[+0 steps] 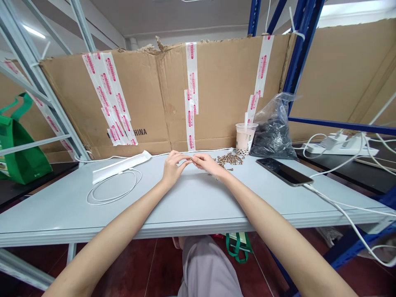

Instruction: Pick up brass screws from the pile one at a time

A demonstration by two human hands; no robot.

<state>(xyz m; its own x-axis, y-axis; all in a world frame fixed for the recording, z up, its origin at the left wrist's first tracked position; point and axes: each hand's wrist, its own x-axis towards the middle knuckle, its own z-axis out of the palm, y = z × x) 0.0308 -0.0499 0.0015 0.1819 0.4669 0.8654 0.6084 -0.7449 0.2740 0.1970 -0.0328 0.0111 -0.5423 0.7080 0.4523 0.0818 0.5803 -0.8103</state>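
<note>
My left hand (175, 166) and my right hand (206, 162) meet above the grey-white table (188, 206). Both are closed in a pinch, with their fingertips touching or nearly so. Whatever they pinch is too small and too covered by the fingers to make out. Just beyond my right hand lies a loose pile of small brass-coloured screws (231, 159), partly hidden by that hand. A few stray ones lie close to the right wrist.
Behind the pile stand a bubble tea cup (244, 138) with a straw and a clear bag of dark pieces (274, 136). A phone (284, 171) with white cables lies right. At left are a coiled white cable (116, 187) and a folded white strip (122, 167). Cardboard (219, 90) walls the back.
</note>
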